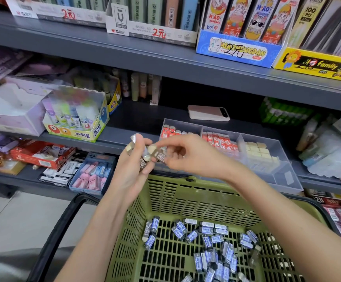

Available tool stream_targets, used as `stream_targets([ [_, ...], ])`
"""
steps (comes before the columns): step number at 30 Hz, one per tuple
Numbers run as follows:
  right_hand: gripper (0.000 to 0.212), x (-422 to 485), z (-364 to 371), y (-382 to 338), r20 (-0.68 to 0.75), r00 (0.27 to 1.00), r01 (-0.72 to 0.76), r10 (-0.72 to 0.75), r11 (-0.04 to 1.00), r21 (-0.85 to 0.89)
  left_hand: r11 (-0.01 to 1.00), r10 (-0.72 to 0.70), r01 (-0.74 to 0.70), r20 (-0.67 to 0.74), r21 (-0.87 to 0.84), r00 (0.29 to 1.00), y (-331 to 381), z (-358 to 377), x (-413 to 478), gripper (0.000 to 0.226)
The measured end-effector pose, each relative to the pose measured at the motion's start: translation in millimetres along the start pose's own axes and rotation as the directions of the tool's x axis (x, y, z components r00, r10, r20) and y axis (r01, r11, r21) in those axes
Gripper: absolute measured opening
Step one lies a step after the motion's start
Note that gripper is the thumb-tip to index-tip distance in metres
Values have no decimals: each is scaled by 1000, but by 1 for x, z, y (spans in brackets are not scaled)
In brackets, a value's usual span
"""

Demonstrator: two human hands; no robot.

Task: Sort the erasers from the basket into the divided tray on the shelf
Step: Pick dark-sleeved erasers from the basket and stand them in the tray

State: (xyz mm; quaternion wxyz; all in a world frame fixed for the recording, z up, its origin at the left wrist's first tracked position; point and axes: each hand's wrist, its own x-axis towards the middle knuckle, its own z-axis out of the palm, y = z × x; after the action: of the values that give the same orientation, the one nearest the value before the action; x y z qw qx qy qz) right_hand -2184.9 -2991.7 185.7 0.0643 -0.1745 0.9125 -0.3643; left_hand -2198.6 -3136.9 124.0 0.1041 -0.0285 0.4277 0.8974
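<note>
Above the rim of the olive-green slotted plastic basket (166,181), the left hand (132,167) grips a small clutch of film-wrapped erasers (151,152). The right hand (186,157) pinches one of them between thumb and fingertips. Many more blue-and-grey sleeved erasers (206,239) lie loose on the basket floor. The clear plastic divided tray (283,169) stands on the shelf just beyond, its compartments partly filled with red-sleeved and plain cream blocks.

These look like light, firm little blocks, hardly fragile. The glossy wrap is probably slippery, so a pinch across the narrow sides should hold better than one on the flat faces.

One sleeve in the basket reads "2B"; the rest of the sleeve print is too small to read. Elsewhere, the glue-stick carton (96,130) says "POWER GLUE", a white display box (117,30) "M&G" beside a handwritten "2元", a blue carton (236,51) "MIAOMENGDAN", and a yellow carton (316,66) "family".
</note>
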Motion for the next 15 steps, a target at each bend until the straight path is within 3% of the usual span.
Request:
stream_targets([
  [2,38,-2,4,1,0,1000,27,-27,998,-58,1000,3,-4,-18,-31,1000,1,-1,1,40],
  [6,35,2,-13,13,-142,978,-104,156,943,317,990,-32,33,6,-138,999,1,-4,2,36],
  [8,36,3,-26,25,-207,942,-175,265,912,372,988,-27,28,5,-149,1000,1,-7,3,33],
  [13,28,6,-25,45,-210,918,-334,336,941,46,997,49,-45,-59,62,997,2,-11,1,36],
  [15,23,7,-20,47,-160,920,-356,357,934,40,988,90,-80,-72,132,993,2,-10,1,30],
])
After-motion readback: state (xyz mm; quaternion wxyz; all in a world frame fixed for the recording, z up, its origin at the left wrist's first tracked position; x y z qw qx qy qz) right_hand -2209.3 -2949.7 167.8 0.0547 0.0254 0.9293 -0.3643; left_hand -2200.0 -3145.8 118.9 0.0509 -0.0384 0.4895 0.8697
